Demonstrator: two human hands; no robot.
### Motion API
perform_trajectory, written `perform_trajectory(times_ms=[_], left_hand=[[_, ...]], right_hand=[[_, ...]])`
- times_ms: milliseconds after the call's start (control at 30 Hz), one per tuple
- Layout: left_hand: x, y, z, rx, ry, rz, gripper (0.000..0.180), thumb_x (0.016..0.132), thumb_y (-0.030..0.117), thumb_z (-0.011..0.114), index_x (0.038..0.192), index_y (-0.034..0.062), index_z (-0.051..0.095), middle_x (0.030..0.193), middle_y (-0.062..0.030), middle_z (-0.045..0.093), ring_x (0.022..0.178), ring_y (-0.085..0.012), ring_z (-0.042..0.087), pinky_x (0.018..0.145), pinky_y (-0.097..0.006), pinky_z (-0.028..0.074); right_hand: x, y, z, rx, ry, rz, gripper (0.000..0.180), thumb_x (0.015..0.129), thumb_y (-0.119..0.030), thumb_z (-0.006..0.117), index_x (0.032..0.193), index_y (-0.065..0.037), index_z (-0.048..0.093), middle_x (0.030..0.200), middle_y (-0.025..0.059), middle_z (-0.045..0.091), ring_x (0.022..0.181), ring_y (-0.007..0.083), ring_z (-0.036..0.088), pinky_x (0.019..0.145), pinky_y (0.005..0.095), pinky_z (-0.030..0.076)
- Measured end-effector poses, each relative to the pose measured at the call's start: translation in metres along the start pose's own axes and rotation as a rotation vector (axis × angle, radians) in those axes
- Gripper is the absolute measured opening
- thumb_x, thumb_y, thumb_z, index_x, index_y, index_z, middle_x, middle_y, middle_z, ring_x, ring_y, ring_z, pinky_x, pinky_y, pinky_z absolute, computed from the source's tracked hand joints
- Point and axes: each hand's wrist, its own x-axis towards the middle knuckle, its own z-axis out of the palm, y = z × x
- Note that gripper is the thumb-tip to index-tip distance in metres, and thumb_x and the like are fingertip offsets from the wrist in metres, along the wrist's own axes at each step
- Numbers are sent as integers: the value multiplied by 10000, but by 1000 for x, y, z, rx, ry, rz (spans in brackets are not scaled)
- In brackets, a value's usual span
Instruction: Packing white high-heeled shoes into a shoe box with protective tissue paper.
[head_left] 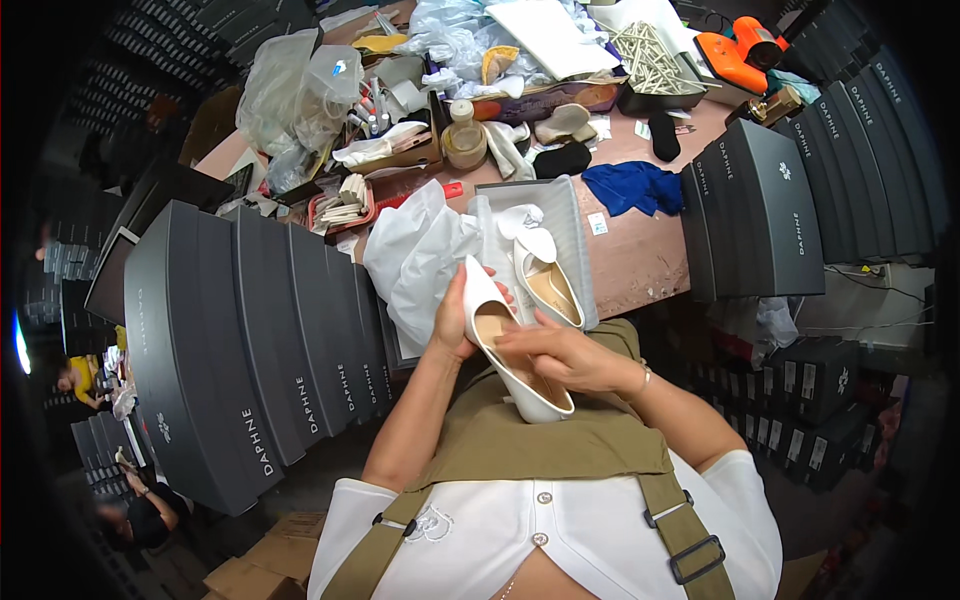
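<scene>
A white pointed-toe pump [482, 284] with a beige insole lies slantwise before me, its toe pointing away and its heel end near my apron. My left hand [455, 315] is closed round the toe part from the left, fingertips showing on the far side. Over the shoe's opening, my right hand [570, 357] has its fingers stretched out, reaching inside against the insole; the fingertips are partly hidden. A second white pump [541, 246] rests just beyond, on a translucent ribbed wrapping sheet [573, 225]. Crumpled white tissue paper [410, 255] spreads to the left of both shoes.
Dark grey shoe boxes stand in rows at the left [195, 350] and right [755, 210]. Along the table's back are a glue jar [464, 140], a blue cloth [635, 188], a tray of white sticks [345, 205] and an orange tool [735, 62]. Other people sit at far left.
</scene>
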Motion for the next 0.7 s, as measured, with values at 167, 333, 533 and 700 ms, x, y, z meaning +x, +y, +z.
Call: perform_trajectory(times_ms=[167, 333, 533, 700], left_hand=[[9, -2, 17, 124, -1, -30, 485, 971, 493, 385, 1089, 33, 483, 854, -136, 616, 794, -240, 634, 747, -393, 546], [2, -2, 1, 200, 101, -22, 454, 971, 468, 409, 1126, 45, 464, 853, -130, 611, 796, -237, 630, 735, -369, 534], [-10, -9, 16, 95, 208, 89, 435, 986, 402, 406, 1178, 17, 469, 945, -153, 618, 847, -237, 637, 761, -355, 531], [-46, -51, 37, -230, 303, 43, 478, 975, 419, 381, 1210, 18, 495, 1105, -194, 608, 990, -271, 619, 859, -393, 513]], right_hand=[[31, -3, -1, -358, 39, 50, 560, 960, -408, 415, 1299, 37, 397, 1286, 262, 462, 1265, 367, 397, 1058, 555, 235], [50, -1, 19, -383, 141, 138, 548, 971, -402, 398, 1273, 55, 415, 1286, 268, 463, 1228, 379, 419, 1011, 524, 304], [-10, -6, 32, -92, 263, -42, 437, 964, -327, 454, 1183, 42, 536, 1227, 234, 533, 1127, 366, 502, 973, 409, 386], [-2, 2, 4, -36, 291, 85, 324, 943, -285, 508, 1003, -2, 653, 958, 174, 658, 903, 327, 615, 822, 389, 472]])
